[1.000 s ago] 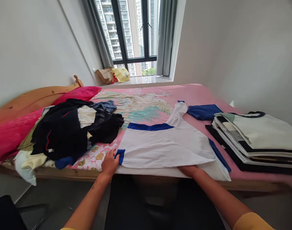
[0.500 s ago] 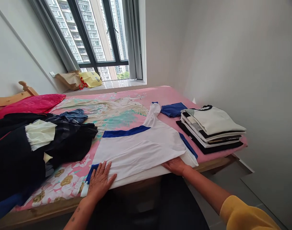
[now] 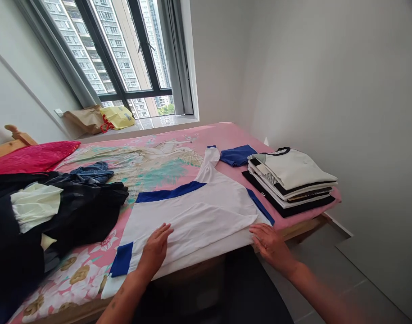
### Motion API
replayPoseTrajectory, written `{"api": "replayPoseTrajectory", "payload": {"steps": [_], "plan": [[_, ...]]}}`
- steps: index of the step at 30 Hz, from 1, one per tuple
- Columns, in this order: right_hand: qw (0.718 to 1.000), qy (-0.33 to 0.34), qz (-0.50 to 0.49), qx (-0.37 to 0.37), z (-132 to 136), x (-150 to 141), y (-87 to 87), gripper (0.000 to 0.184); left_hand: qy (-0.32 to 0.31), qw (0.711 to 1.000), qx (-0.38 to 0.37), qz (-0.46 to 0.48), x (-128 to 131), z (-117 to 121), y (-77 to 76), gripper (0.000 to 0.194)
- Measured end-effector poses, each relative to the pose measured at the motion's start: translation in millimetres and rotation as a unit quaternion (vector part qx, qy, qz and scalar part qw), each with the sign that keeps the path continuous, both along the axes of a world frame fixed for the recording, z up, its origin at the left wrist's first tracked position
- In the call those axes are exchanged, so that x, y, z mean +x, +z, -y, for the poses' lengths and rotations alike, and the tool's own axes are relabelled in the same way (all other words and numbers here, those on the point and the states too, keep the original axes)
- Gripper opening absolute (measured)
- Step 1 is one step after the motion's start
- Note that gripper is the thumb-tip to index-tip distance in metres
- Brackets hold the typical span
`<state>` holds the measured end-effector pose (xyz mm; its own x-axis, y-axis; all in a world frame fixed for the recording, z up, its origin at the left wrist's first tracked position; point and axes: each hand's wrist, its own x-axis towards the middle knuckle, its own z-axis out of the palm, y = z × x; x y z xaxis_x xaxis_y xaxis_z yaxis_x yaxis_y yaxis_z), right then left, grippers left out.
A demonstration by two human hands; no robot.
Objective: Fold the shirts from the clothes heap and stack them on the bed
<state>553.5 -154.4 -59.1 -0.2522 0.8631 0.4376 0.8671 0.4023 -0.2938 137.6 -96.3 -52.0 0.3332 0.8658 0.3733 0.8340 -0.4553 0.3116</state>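
A white shirt (image 3: 222, 193) with blue trim lies partly folded along the near edge of the bed. One side is turned in over the body, and a sleeve sticks out toward the far side. My left hand (image 3: 156, 249) is at the near left part of the shirt, next to a blue patch, its fingers stretched out and holding nothing. At the near right corner, my right hand (image 3: 269, 246) rests its outstretched fingertips at the cloth's edge without gripping it.
Right of the shirt stands a stack of folded clothes (image 3: 293, 173), with folded blue cloth (image 3: 238, 155) behind it. Dark clothes (image 3: 87, 207) are heaped at the left. A red pillow (image 3: 33, 155) lies beyond them on the floral-sheeted bed (image 3: 222, 130). Bags (image 3: 118, 118) sit on the windowsill.
My right hand has come out from under the shirt's near edge and now lies on top at its corner. My left hand has shifted right, uncovering the blue patch. The view has turned slightly right.
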Motion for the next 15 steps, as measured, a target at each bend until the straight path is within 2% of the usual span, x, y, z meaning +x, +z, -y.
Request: {"api": "replayPoseTrajectory", "payload": {"steps": [4, 7, 9, 12, 15], "plan": [[1.0, 0.02, 0.0, 0.009, -27.2, -42.2, 7.4, 0.031, -0.09, 0.995, -0.047, -0.008, 83.9, -41.6, 14.0, 0.048], [0.999, 0.005, 0.046, -0.017, -42.8, -59.0, -6.2, 0.041, -0.082, 0.991, -0.094, -0.054, 126.0, -65.8, 9.2, 0.047], [0.996, -0.012, 0.082, -0.038, -46.1, -57.0, -21.5, 0.05, -0.046, 0.987, -0.12, -0.091, 137.4, -73.9, -0.4, 0.045], [0.992, -0.014, 0.112, -0.056, -42.8, -45.1, -39.2, 0.058, -0.017, 0.982, -0.134, -0.131, 138.0, -76.6, -15.7, 0.054], [0.992, -0.026, 0.1, -0.078, -41.5, -44.7, -35.3, 0.054, -0.025, 0.981, -0.127, -0.145, 134.6, -76.3, -24.1, 0.057]]}}
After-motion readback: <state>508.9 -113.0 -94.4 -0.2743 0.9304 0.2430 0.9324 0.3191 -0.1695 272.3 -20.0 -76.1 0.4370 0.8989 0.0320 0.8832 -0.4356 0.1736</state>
